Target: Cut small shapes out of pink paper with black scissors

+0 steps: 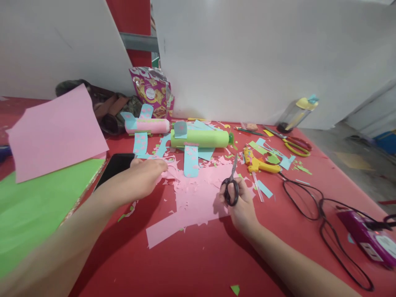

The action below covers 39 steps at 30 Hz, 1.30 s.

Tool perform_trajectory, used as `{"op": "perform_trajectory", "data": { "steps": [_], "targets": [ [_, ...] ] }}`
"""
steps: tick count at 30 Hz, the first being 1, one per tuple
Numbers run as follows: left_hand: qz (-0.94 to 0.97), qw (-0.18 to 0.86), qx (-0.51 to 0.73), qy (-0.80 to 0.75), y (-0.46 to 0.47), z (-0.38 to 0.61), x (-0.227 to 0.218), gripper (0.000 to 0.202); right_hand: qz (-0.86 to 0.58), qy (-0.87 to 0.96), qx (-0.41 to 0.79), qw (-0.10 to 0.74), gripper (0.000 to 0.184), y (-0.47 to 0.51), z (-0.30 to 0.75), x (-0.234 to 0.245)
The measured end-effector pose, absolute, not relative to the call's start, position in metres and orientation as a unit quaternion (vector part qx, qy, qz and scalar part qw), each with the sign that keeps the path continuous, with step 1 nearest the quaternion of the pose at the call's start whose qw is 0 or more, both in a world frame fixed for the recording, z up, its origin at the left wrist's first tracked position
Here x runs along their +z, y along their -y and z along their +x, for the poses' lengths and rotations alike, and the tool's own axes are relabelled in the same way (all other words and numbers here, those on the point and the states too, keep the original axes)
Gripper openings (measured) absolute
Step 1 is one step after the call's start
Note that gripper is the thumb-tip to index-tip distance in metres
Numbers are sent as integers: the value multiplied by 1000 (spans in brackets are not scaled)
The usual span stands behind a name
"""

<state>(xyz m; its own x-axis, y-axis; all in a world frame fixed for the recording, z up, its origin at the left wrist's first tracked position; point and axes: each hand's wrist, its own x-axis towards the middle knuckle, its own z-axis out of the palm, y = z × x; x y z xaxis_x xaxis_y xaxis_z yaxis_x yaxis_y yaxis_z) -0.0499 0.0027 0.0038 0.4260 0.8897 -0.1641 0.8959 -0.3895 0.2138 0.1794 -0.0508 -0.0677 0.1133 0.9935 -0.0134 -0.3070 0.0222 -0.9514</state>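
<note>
My right hand (pixel 241 202) grips a small pair of scissors (pixel 231 187) by its black handles, with the blades pointing up and away from me. Beneath it lies a sheet of pink paper (pixel 198 202) with cut edges. To the left, my left hand (pixel 148 175) has its fingers pinched at a pink paper scrap (pixel 170 171); its fingertips are partly hidden. Just beyond are a green paper-covered tube (pixel 201 139) with blue paper fins and a smaller pink tube (pixel 151 126) with similar fins. Cut scraps are scattered around them.
Pink sheet (pixel 55 132) and green sheet (pixel 34 222) lie left, beside a black phone (pixel 116 165). A snack bag (pixel 153 93) stands behind. At right are a yellow glue gun (pixel 261 165), its cord, pliers (pixel 295 146), a clear bottle (pixel 297 115) and a purple power strip (pixel 368 239).
</note>
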Motion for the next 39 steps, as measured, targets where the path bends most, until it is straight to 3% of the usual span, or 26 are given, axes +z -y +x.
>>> {"op": "perform_trajectory", "data": {
  "steps": [4, 10, 16, 24, 31, 39],
  "targets": [
    [846, 135, -22, -515, -4, -49, 5, 45, -438, 389, 534, 609, 25, 50, 180, -68],
    [854, 218, -26, -471, 1, -43, 15, 44, -437, 397, 535, 604, 23, 50, 181, -66],
    [825, 308, 101, -463, 6, -26, 12, 46, -432, 405, 550, 590, 23, 50, 179, -66],
    [678, 518, 214, -475, 16, -2, -1, 50, -402, 414, 579, 576, 31, 54, 174, -64],
    [671, 536, 221, -463, 21, 4, -10, 46, -383, 430, 596, 559, 32, 57, 172, -60],
    [712, 482, 201, -469, 29, 12, -9, 45, -437, 416, 594, 532, 36, 61, 167, -52]
  ]
}}
